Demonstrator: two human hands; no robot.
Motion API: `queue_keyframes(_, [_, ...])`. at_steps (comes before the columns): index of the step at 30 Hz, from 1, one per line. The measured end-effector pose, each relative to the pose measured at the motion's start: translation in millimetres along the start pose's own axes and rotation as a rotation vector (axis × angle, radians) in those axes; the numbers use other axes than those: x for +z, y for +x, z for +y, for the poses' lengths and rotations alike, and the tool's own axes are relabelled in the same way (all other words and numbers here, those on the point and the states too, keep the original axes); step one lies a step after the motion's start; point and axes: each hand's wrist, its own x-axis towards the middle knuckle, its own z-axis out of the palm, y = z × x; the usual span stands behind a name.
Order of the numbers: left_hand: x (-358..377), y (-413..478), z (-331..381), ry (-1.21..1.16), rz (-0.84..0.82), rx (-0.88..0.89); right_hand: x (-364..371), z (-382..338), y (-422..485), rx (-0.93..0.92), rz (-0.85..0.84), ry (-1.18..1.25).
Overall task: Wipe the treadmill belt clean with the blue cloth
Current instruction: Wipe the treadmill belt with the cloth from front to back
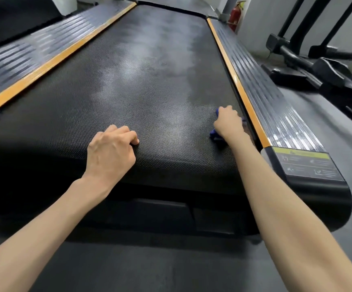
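At the near end of the treadmill belt (pixel 141 81), 2 bare hands rest on the textured black surface. Right hand (pixel 228 121): fingers curled down over the blue cloth (pixel 215 135), which is bunched beneath the palm and pressed onto the belt close to its right edge, just beside the orange strip (pixel 242 91). Only small parts of the cloth show, by the fingertips and by the wrist. Left hand (pixel 112 150): fingers curled under, holding nothing, fingertips touching the belt near its middle, well apart from the cloth. Pale, hazy streaks run along the belt's centre toward the far end. Ribbed grey rails flank the belt: the left side rail (pixel 30 57) and the right side rail (pixel 276 102), whose black end cap bears a warning label (pixel 309 167) with a yellow-green band. Beyond the far right corner, a red fire extinguisher (pixel 235 15) stands by the wall. A black exercise machine (pixel 328 68) stands on the grey floor (pixel 150 260) to the right.
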Motion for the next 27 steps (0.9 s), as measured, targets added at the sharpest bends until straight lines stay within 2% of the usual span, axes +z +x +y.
queue_keyframes(4, [2.3,-1.3,0.4,0.018,0.032,-0.005,9.4,-34.3,-54.8,-0.42,-0.033,0.048])
queue_keyframes(6, [3.8,-1.6,-0.6,0.026,0.054,0.003,11.3,-22.9,-78.1,-0.495,-0.075,0.123])
queue_keyframes(9, [4.7,-2.9,-3.6,0.02,0.055,0.008,2.5,19.0,-59.3,-0.328,-0.093,0.188])
queue_keyframes(11, [5.0,-3.4,-4.8,0.009,0.032,0.003,-6.1,31.7,-37.8,-0.169,-0.115,0.119])
queue_keyframes(13, [5.4,-2.6,-5.3,-0.004,0.018,-0.003,-12.4,24.2,-31.5,-0.09,-0.1,0.079])
queue_keyframes(17, [5.0,-3.1,-4.5,-0.009,0.019,-0.012,-10.6,14.2,-64.0,-0.213,-0.105,0.056])
queue_keyframes(19, [5.5,-3.2,-4.6,-0.009,0.022,-0.014,-1.5,27.2,-80.2,-0.268,-0.111,0.13])
queue_keyframes(22, [6.8,-3.5,-4.8,0.001,0.027,-0.017,3.1,47.3,-63.6,-0.204,-0.03,0.289])
queue_keyframes(27, [6.7,-4.1,-7.1,-0.016,0.022,-0.005,-0.8,54.2,-28.8,-0.088,-0.05,0.243])
